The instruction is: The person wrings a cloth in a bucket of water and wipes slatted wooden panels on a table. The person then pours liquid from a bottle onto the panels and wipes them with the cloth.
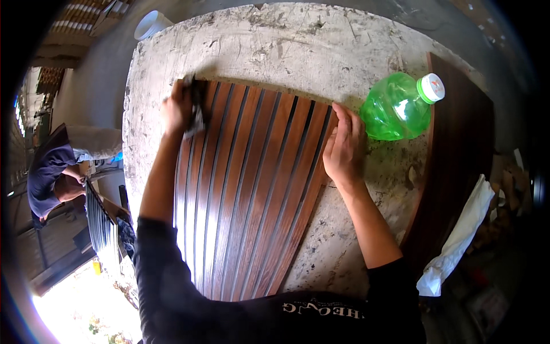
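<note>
A brown wood-grain slatted panel with dark grooves lies flat on a worn, pale worktable. At the panel's far left corner, my left hand is closed around a small dark object. Motion blurs that object, so its kind is unclear; it touches the panel's left edge. My right hand holds the far right edge of the panel, with fingertips at the corner and the thumb lower along the side. Light glares off the panel's near left part.
A green plastic bottle with a white cap is beside my right hand. Along the table's right lie a dark brown board and a crumpled white sheet. A white bucket stands past the far left corner. Another person handles slatted pieces at left.
</note>
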